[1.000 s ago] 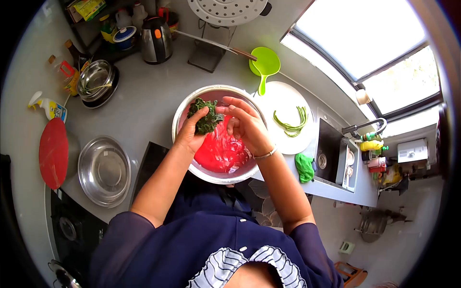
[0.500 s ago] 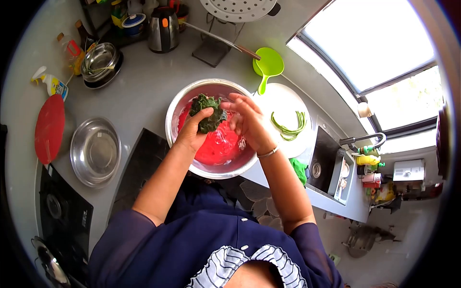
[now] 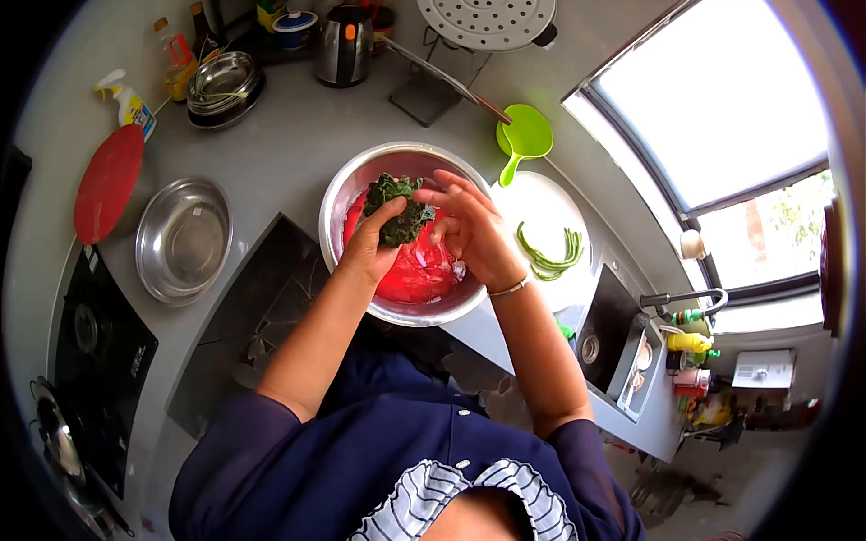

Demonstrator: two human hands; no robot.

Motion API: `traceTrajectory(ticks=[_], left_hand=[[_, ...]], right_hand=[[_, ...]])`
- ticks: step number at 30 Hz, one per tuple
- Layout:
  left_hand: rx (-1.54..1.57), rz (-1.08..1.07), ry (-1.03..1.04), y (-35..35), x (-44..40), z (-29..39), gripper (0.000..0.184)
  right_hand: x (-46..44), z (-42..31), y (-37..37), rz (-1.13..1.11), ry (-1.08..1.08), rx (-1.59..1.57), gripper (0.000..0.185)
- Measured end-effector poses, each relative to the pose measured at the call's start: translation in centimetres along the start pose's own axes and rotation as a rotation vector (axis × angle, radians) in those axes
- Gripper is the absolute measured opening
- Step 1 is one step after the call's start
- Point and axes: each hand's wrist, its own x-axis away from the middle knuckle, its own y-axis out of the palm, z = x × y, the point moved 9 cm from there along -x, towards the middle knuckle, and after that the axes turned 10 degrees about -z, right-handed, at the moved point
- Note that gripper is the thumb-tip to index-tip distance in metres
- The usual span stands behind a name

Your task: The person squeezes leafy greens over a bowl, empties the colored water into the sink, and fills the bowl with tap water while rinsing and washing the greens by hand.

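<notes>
My left hand point(image 3: 372, 248) grips a bunch of dark green leafy vegetables point(image 3: 395, 209), thumb across the leaves. Close beside the leaves is my right hand point(image 3: 478, 236), its fingers apart and nothing visible in them. Both hands are over a large metal basin point(image 3: 334, 194) whose inside looks bright red and wet, with ripples and glints of water. Whether the red is the water or something beneath it, I cannot tell.
Right of the basin, a white plate or board point(image 3: 537, 203) carries green beans point(image 3: 555, 261). A green ladle point(image 3: 525, 135) lies behind it. The sink point(image 3: 604, 334) is at right. Left are a metal bowl point(image 3: 183, 239), a red lid-like disc point(image 3: 110, 185) and a cooktop point(image 3: 99, 361).
The view has shifted slightly, so the surroundings sit differently in frame. My left hand still holds the greens; my right hand's fingers have bent a little near them.
</notes>
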Motion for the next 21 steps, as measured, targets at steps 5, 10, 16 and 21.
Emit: traceTrajectory(ticks=[5, 10, 16, 21], left_hand=[[-0.055, 0.029, 0.052, -0.6, 0.5, 1.0, 0.044], [-0.104, 0.066, 0.004, -0.1, 1.3, 4.8, 0.040], [-0.180, 0.007, 0.024, 2.8, -0.2, 8.7, 0.039], [-0.169, 0.020, 0.029, 2.7, -1.5, 9.3, 0.035]], right_hand=[[-0.1, -1.1, -0.4, 0.067, -0.180, -0.121, 0.048], [-1.7, -0.3, -4.9, 0.228, -0.222, 0.220, 0.045], [-5.2, 6.9, -12.9, 0.348, -0.055, 0.731, 0.028], [-7.3, 12.1, -14.0, 0.247, -0.012, 1.010, 0.027]])
